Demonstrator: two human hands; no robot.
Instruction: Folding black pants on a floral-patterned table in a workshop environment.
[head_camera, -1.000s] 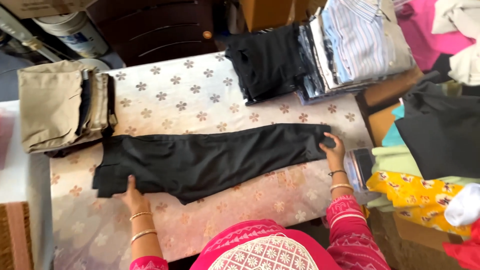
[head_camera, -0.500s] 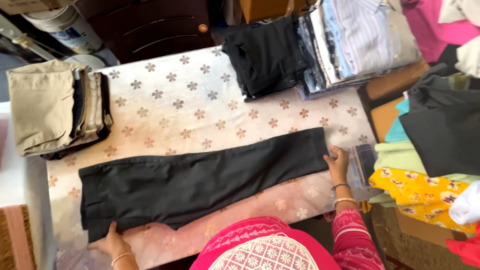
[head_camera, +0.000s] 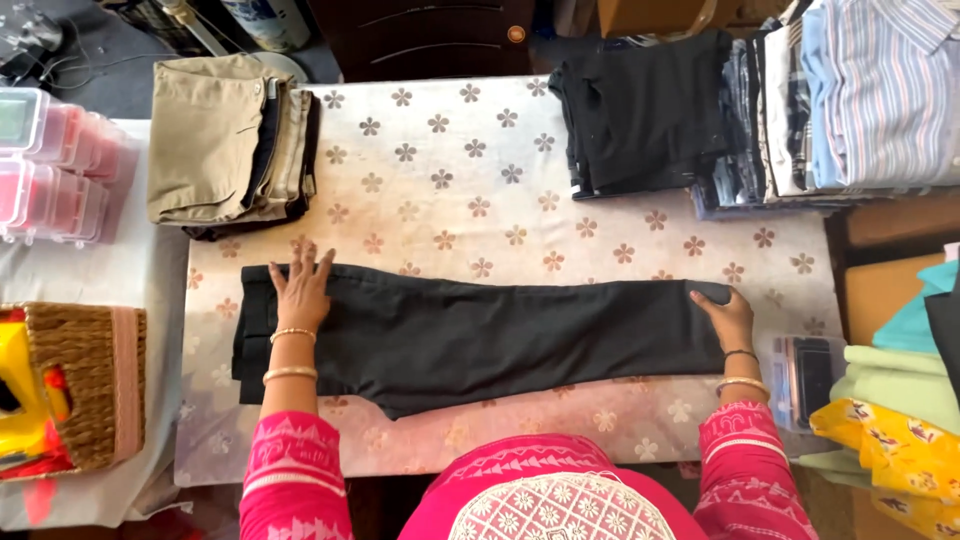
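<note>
black trousers (head_camera: 480, 335) lie lengthwise across the flowered table (head_camera: 480, 160). left hand (head_camera: 300, 290) presses flat, fingers spread, near the waistband; right hand (head_camera: 728, 318) pins the hem, fingers released, keeping the cloth taut.

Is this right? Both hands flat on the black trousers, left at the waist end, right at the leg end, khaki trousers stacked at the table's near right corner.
Not quite. In the head view the khaki trousers are stacked at the table's far left corner. The rest holds: left hand flat at the waist end of the black trousers, right hand at the leg end.
</note>
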